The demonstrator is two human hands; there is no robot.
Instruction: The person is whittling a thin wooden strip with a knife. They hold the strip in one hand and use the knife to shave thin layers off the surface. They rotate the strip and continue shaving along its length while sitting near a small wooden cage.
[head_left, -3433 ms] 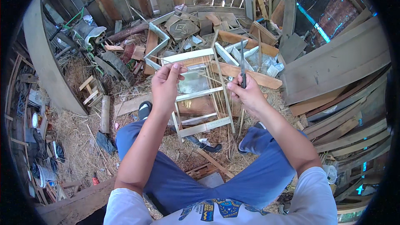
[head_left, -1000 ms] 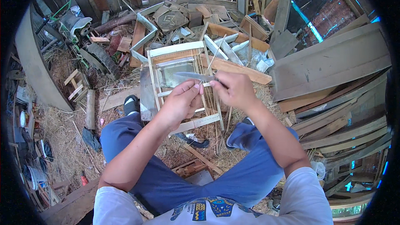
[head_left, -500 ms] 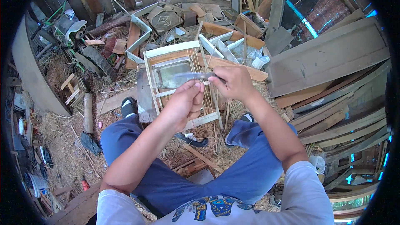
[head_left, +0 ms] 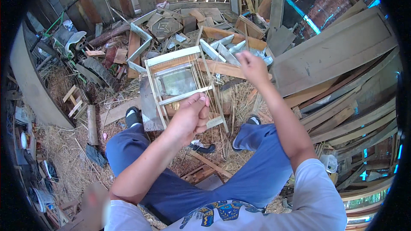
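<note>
My left hand (head_left: 192, 115) is closed in a pinch in front of the wooden frame. Thin pale strips (head_left: 198, 76) run up and away from its fingertips. To the right and farther off, my right hand (head_left: 254, 69) is raised in a closed grip; no blade shows, and what it holds is hidden. Beyond my left hand, the pale wooden frame (head_left: 173, 55) with crossbars stands between my feet. A cloudy pane-like panel (head_left: 176, 80) shows through it.
Broken boards and scrap wood (head_left: 165, 28) pile up by the plank wall. Large panels (head_left: 338, 55) lean at the right. A green-framed wheeled machine (head_left: 75, 40) stands far left. Straw (head_left: 68, 162) covers the ground. A blurred shape (head_left: 93, 207) shows at the lower left.
My right hand has moved up and right, away from my left hand; the knife it held across the strips is no longer visible. The blurred shape has appeared at the lower left.
</note>
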